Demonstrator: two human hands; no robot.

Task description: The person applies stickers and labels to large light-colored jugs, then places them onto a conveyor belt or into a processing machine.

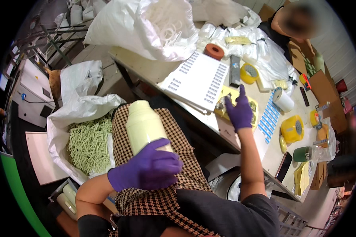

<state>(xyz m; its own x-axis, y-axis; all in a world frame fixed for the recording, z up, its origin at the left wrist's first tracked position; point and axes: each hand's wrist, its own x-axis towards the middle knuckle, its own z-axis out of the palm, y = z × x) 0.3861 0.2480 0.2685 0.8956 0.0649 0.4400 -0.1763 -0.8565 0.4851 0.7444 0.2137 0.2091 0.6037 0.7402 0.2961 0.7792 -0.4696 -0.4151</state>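
Observation:
My left hand (pixel 146 166), in a purple glove, is wrapped around the lower end of a pale cream bottle-shaped container (pixel 144 126). The container leans over my lap, its narrower neck pointing away from me. On the table to the right, my right hand (pixel 239 110), also gloved in purple, has its fingers apart above a shallow yellow tray (pixel 230 93). Small rounded pieces show in that tray, partly hidden by the hand. A stack of white printed sheets (pixel 195 79) lies just left of it. My checkered apron (pixel 174 134) covers my lap.
A white sack (pixel 55 130) of pale green sticks (pixel 90 144) stands at my left. On the table are a bag of white rings (pixel 166 29), tape rolls (pixel 292 128), a blue-printed label sheet (pixel 268 118) and a phone (pixel 284 166). Another person (pixel 283 23) is at the far right.

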